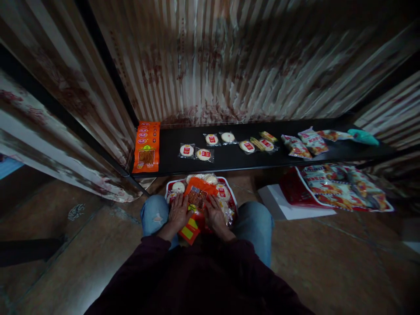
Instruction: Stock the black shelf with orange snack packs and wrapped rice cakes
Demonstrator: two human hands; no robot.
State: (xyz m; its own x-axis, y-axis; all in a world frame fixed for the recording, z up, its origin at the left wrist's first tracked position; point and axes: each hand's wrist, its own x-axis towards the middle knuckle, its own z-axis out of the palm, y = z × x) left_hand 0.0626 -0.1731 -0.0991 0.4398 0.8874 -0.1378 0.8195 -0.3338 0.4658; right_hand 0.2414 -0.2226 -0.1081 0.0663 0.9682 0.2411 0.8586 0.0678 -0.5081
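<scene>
An orange snack packet (198, 197) with a clear window showing brown sticks lies over a red, white-rimmed box (233, 192) between my knees. My left hand (179, 213) rests on the packet's left side, fingers stretched and spread. Against its right side lies my right hand (216, 215), fingers extended too. Beneath the packet, the box holds several round white crackers (179, 187) in clear wrappers. A piece of orange and yellow packaging (190, 231) shows below my hands; whether it belongs to the same packet, I cannot tell.
A low black shelf (170, 162) runs ahead. On it are another orange packet (146, 148), several wrapped crackers (211, 139), puffed snack bags (297, 146) and a teal packet (363, 137). At right, a red box (297, 186) holds more bags. A dark post (101, 48) rises left.
</scene>
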